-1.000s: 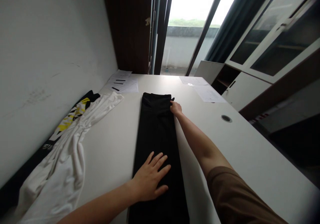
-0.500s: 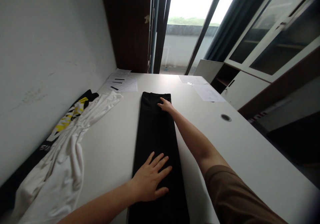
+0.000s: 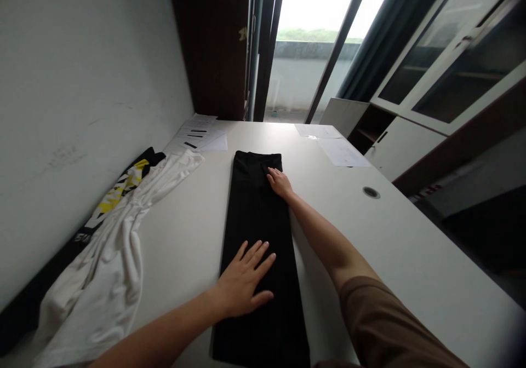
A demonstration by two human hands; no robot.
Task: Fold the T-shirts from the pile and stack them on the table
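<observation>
Trousers of plain black cloth [image 3: 257, 220], apparently folded lengthwise into one long strip, lie flat along the middle of a smooth white tabletop [image 3: 349, 209], waistband end away from the person. The left hand [image 3: 245, 287] rests palm down on the lower half, fingers spread, gripping nothing. The right hand [image 3: 280, 183] lies at the right-hand edge just below the waistband, fingers extended and close together; whether they pinch any cloth I cannot tell. The step in hand looks to be straightening and smoothing the strip, with the left hand serving as a weight. A next move seems to call for steady pressure there while the right hand squares the edge, without dragging the layers askew. Bare tabletop runs along both long sides. On the left it ends at a crumpled white cloth garment [image 3: 119, 264], beyond which a black garment with yellow and white print [image 3: 123, 187] lies along the wall. The right side is wider, broken by a round grey cable grommet [image 3: 371, 193] and, farther off, thin white paper sheets [image 3: 344, 153] near the table's right edge.
</observation>
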